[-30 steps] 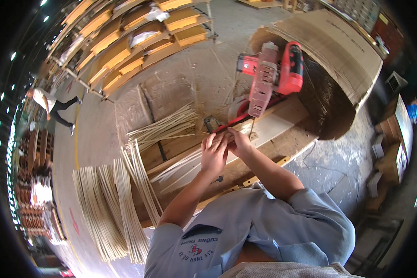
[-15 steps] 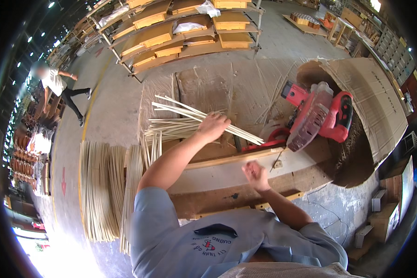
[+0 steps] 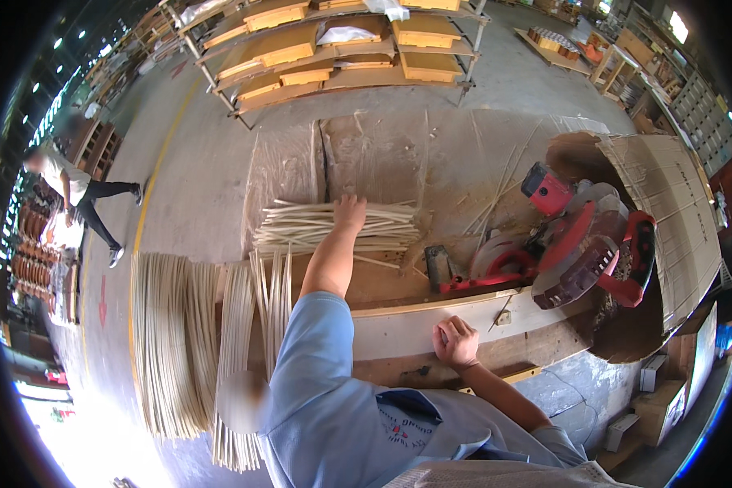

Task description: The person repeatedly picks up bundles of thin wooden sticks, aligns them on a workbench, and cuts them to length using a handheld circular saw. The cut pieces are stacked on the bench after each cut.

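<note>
My left hand [image 3: 350, 213] reaches forward onto a pile of thin, pale wooden strips [image 3: 301, 229]. Its fingers curl over the strips in the middle of the pile; the fingertips are partly hidden. Closer to my body, my right hand [image 3: 457, 342] is curled into a fist, resting at the white board [image 3: 390, 327] along the bench's near side, and no strip sticks out of it. To the right of both hands stands a red miter saw [image 3: 581, 244], its round blade guard turned toward me.
Long bundled strips [image 3: 171, 342] hang at the bench's left end. A large open cardboard box [image 3: 667, 220] stands behind the saw. Loose offcuts [image 3: 496, 191] lie on the plastic-covered surface. A rack [image 3: 342, 77] with yellow wooden pieces stands beyond; a person [image 3: 85, 191] walks at far left.
My left hand has brought several strips left and down onto the pile. My right fist has turned back-up and sits lower. The walking person has moved farther left.
</note>
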Action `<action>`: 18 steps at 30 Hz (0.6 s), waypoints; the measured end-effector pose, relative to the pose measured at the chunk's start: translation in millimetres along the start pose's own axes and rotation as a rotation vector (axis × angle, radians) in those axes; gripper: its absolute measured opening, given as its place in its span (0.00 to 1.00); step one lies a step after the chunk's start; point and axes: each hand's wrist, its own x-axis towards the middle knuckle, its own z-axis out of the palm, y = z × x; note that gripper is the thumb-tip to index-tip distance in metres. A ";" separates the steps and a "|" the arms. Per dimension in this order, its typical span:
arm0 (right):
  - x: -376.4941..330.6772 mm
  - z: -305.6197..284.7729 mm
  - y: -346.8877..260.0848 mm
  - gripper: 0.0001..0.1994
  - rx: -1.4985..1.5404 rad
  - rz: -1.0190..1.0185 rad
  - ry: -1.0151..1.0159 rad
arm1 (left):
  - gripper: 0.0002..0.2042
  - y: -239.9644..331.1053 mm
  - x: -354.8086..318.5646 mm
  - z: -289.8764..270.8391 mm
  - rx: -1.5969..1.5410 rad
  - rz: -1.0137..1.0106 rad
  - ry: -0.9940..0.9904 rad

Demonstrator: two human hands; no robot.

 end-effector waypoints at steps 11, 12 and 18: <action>-1.4 1.6 -0.1 0.03 0.033 -0.014 0.000 | 0.10 58.4 -159.2 -75.7 -0.510 0.149 0.875; -1.7 1.6 0.1 0.03 0.039 -0.004 0.017 | 0.09 58.2 -190.2 -80.1 -0.563 0.097 0.916; 16.2 25.4 -18.6 0.10 0.538 0.535 -0.284 | 0.07 -0.3 -354.1 -31.1 -0.548 -0.385 1.077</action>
